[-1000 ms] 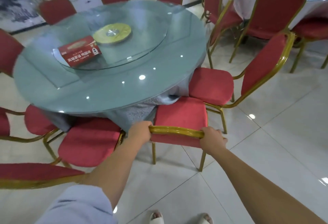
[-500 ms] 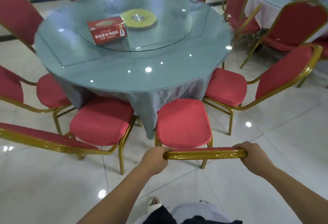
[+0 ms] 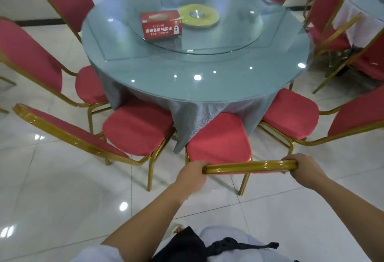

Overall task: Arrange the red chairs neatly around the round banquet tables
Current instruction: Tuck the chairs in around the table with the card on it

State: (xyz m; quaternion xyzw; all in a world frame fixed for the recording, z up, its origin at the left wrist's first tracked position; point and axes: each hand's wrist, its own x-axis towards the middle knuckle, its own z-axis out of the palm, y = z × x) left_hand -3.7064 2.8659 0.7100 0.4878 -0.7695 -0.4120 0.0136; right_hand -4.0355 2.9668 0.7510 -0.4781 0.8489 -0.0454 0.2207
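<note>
Fingers of both hands curl tight over the gold top rail of the red chair [image 3: 218,139] at six o'clock of the round table [image 3: 207,87]: left hand [image 3: 192,175] at one end, right hand [image 3: 301,170] at the other. Judging by the seat's front edge just under the grey tablecloth [image 3: 199,114], the step is squaring this chair in. Next comes a small straight nudge, then letting go. Neighbour chairs at seven [image 3: 137,128] and four [image 3: 291,114] sit near, leaving little side room. A red box [image 3: 161,25] lies on the glass turntable [image 3: 207,39].
</note>
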